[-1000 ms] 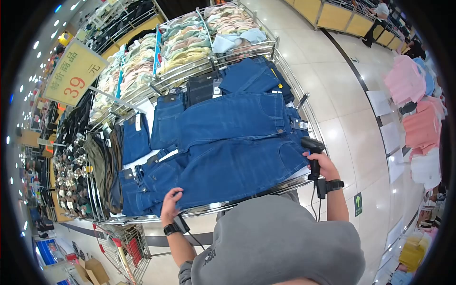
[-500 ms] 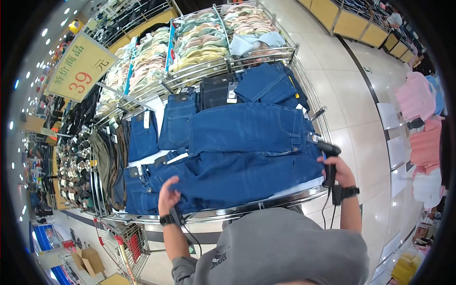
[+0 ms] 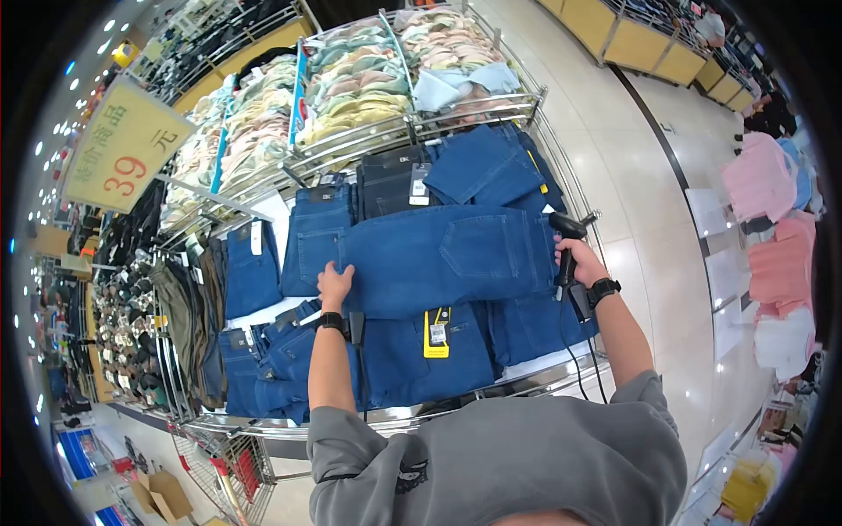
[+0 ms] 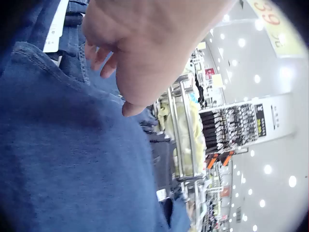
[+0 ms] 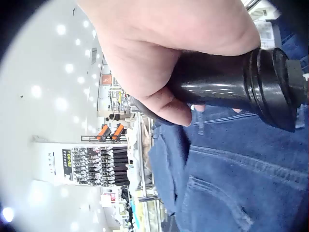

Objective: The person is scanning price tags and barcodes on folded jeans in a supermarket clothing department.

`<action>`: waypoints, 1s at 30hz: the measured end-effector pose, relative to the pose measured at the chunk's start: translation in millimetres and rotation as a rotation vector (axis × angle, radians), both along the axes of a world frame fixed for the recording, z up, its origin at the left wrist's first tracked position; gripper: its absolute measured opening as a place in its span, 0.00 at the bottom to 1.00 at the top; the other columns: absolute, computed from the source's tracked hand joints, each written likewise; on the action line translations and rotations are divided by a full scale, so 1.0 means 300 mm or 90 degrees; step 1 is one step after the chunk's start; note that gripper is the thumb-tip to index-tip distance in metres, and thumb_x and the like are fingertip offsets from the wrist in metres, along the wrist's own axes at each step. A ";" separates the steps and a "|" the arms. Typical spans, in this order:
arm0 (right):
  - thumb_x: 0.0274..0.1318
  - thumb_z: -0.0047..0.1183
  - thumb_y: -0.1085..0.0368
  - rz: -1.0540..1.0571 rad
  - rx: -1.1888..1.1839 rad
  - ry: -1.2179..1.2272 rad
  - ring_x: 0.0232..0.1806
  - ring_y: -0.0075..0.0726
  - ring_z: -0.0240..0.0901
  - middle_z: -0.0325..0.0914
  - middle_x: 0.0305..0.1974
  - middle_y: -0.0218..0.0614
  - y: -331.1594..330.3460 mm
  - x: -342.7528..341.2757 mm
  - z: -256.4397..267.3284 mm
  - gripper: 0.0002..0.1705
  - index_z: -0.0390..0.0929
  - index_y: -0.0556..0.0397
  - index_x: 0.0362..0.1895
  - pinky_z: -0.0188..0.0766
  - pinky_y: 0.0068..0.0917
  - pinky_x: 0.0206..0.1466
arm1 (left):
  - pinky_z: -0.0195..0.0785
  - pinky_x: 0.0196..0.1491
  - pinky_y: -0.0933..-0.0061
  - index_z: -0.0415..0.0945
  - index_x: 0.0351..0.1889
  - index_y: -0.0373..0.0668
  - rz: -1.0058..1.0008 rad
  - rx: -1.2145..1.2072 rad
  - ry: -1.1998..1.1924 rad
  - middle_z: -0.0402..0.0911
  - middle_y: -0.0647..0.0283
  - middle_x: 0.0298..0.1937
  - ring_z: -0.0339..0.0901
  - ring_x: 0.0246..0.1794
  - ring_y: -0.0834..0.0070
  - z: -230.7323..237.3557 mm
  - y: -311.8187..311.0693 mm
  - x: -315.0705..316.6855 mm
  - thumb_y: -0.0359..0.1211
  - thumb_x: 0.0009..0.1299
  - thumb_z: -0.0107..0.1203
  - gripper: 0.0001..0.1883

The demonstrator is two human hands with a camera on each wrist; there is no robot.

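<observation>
A pair of blue jeans (image 3: 403, 254), one leg folded over the other, lies across the display table with its back pocket facing up. My left hand (image 3: 335, 285) is at the left end of these jeans, thumb at the edge of the denim and fingers loosely bent, as the left wrist view also shows. In my right hand (image 3: 579, 257) I grip a corded black barcode scanner (image 3: 567, 226) by its handle, close to the waistband end. Nearer me lie more blue jeans (image 3: 474, 359) with a yellow-edged tag (image 3: 437, 333).
Folded jeans (image 3: 317, 230) are stacked behind, and pale pastel garments (image 3: 355, 79) fill the railed rack beyond. A yellow price sign (image 3: 127, 145) stands at the left. A metal rail (image 3: 289, 430) edges the table, with a shopping cart (image 3: 232, 469) below it.
The near leg of the jeans has been folded away from me, uncovering the jeans and yellow tag beneath. My left hand has moved forward; the right has kept the scanner, shifting slightly left and forward.
</observation>
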State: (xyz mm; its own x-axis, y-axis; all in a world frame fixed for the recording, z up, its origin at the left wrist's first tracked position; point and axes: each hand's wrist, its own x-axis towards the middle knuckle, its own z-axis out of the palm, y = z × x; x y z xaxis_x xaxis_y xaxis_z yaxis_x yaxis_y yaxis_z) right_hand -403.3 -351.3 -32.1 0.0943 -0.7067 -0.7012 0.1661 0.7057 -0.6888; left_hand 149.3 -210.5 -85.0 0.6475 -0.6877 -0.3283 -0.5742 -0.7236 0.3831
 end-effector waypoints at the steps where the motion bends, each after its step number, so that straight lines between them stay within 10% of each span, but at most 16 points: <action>1: 0.47 0.56 0.72 0.008 -0.009 0.023 0.28 0.28 0.71 0.72 0.30 0.30 0.020 -0.011 -0.012 0.19 0.76 0.55 0.47 0.72 0.27 0.35 | 0.57 0.65 0.43 0.61 0.69 0.43 0.030 0.053 -0.054 0.72 0.43 0.61 0.72 0.59 0.45 0.052 0.024 -0.062 0.57 0.62 0.58 0.43; 10: 0.45 0.57 0.71 0.046 -0.128 0.117 0.52 0.34 0.71 0.79 0.49 0.35 0.036 -0.012 -0.009 0.23 0.77 0.60 0.51 0.61 0.27 0.60 | 0.69 0.53 0.53 0.73 0.51 0.42 -0.001 -0.108 0.089 0.82 0.51 0.47 0.78 0.51 0.52 -0.124 0.059 0.091 0.49 0.61 0.64 0.27; 26: 0.42 0.57 0.70 0.278 -0.149 0.246 0.50 0.33 0.71 0.78 0.52 0.37 -0.011 0.067 -0.010 0.29 0.77 0.60 0.55 0.65 0.25 0.54 | 0.69 0.55 0.51 0.72 0.55 0.45 0.032 -0.071 -0.060 0.81 0.44 0.49 0.76 0.53 0.43 0.023 0.038 -0.011 0.39 0.72 0.48 0.16; 30: 0.40 0.58 0.72 0.133 -0.160 0.189 0.50 0.36 0.73 0.80 0.49 0.38 -0.016 0.030 -0.005 0.28 0.76 0.61 0.52 0.66 0.29 0.55 | 0.68 0.54 0.49 0.71 0.54 0.44 0.020 -0.156 -0.065 0.80 0.40 0.48 0.75 0.52 0.41 0.097 0.053 0.046 0.38 0.73 0.46 0.15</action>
